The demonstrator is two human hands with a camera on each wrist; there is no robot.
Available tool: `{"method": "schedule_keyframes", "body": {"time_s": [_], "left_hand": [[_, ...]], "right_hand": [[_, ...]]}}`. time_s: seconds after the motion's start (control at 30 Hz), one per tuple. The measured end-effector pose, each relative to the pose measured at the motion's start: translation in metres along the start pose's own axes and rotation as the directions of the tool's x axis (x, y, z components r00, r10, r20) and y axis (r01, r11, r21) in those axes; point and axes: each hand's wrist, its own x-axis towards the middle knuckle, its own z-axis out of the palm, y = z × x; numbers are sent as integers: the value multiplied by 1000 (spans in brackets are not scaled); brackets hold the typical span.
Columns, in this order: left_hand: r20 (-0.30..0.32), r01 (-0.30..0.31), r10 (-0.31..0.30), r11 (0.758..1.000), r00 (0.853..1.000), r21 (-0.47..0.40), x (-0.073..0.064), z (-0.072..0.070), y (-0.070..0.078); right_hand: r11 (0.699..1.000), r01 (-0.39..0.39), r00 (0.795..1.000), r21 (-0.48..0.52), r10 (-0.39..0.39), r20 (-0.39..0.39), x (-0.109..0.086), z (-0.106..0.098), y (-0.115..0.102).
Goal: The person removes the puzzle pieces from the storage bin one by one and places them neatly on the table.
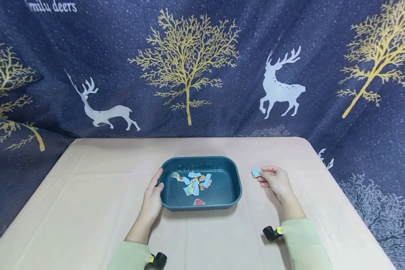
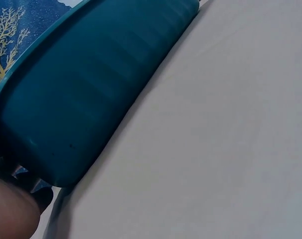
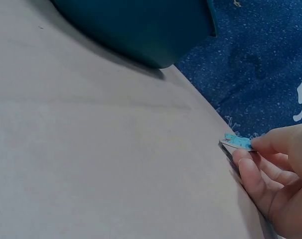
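A dark teal plastic tray [image 1: 219,206] with raised walls stands on the table. My left hand [image 1: 152,198] holds its left end, thumb near the rim and fingers along the outside; in the left wrist view part of that hand [image 2: 14,209] shows below the tray's corner. Several irregular printed card pieces [image 1: 191,189], mostly light blue with orange and yellow, lie inside in a loose cluster. One red piece [image 1: 199,202] lies apart by the near wall. To the right of the tray, my right hand [image 1: 277,182] pinches a small light-blue card piece [image 3: 238,141] between thumb and fingers.
A pale pink cloth [image 1: 87,210] covers the table. Behind it hangs a dark blue curtain [image 1: 216,108] printed with deer and trees. A black camera mount sits at each sleeve, one on the left [image 1: 159,260] and one on the right [image 1: 271,233].
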Motion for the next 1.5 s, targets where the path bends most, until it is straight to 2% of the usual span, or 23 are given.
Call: {"method": "schedule_keyframes", "body": {"time_s": [0.33, 0.8, 0.93, 1.1, 1.33, 1.5], "left_hand": [[-2, -21, 21, 1000, 1000, -4, -1, -2, 0], [-6, -19, 19, 1000, 1000, -6, -2, -6, -1], [-7, -19, 19, 1000, 1000, -9, -3, -6, -1], [-2, -17, 17, 1000, 1000, -22, -1, -3, 0], [2, -11, 11, 999, 1000, -32, 0, 1, -3], [-5, -12, 12, 999, 1000, -33, 1, -1, -3]], "right_hand": [[1000, -15, 1000, -26, 14, -19, 0, 4, -3], [999, -7, 1000, -31, 7, -3, -3, 6, -8], [997, -5, 1000, -80, 5, -3, -4, 5, -10], [990, 17, 1000, -142, -20, -16, -5, 2, -13], [995, 55, 998, -78, -54, 20, -8, 7, -10], [990, 102, 994, -102, -98, 44, -12, 13, -22]]}}
